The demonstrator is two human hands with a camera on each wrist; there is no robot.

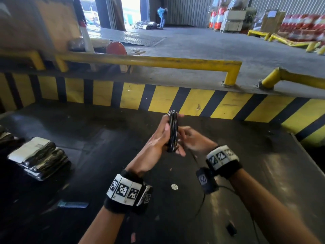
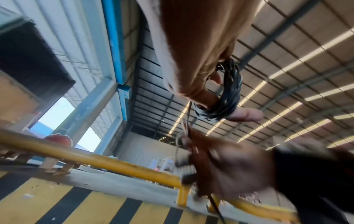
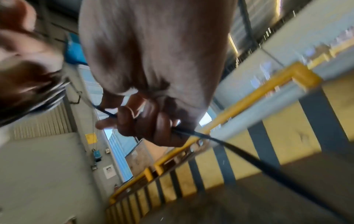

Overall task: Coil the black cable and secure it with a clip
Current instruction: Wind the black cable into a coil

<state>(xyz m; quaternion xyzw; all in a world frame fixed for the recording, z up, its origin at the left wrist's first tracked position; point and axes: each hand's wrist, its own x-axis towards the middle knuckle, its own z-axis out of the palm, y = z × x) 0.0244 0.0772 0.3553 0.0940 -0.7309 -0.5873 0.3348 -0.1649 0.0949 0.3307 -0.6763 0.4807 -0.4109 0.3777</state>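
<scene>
Above table (image 1: 105,138), black cable (image 1: 172,131) round upright left hand (image 1: 154,147), right hand (image 1: 195,140) alongside

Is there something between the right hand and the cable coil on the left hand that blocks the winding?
Nothing visible does. The coil sits around the fingers of the left hand, and the right hand, close beside it, grips the loose strand that leads to it. Only air lies between them.

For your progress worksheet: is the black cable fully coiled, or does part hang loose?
Partly coiled: loops of cable circle the left hand; a loose length runs through the right hand.
</scene>
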